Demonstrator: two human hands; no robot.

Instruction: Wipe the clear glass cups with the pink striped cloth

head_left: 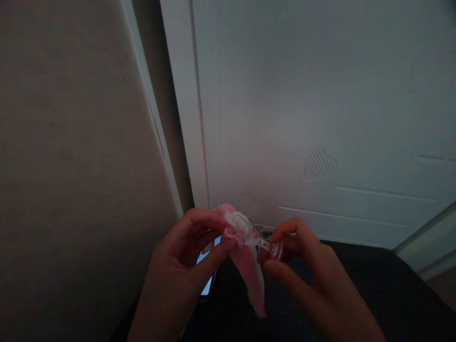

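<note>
My left hand [194,249] is closed with a pink cloth [247,268] pinched between thumb and fingers. The cloth wraps part of a small clear stemmed glass [262,243], and one end of it hangs down between my hands. My right hand [302,266] grips the round foot of this glass with thumb and fingertips. The glass is tilted, its stem showing between the two hands. Cloth and fingers hide most of its upper part.
Behind my left hand, a phone [206,280] with a lit screen lies on the dark table [342,280]. Small clear items [263,233] sit behind the glass. A white panel [285,118] with embossed hearts rises at the back, and a wall [78,142] stands at left.
</note>
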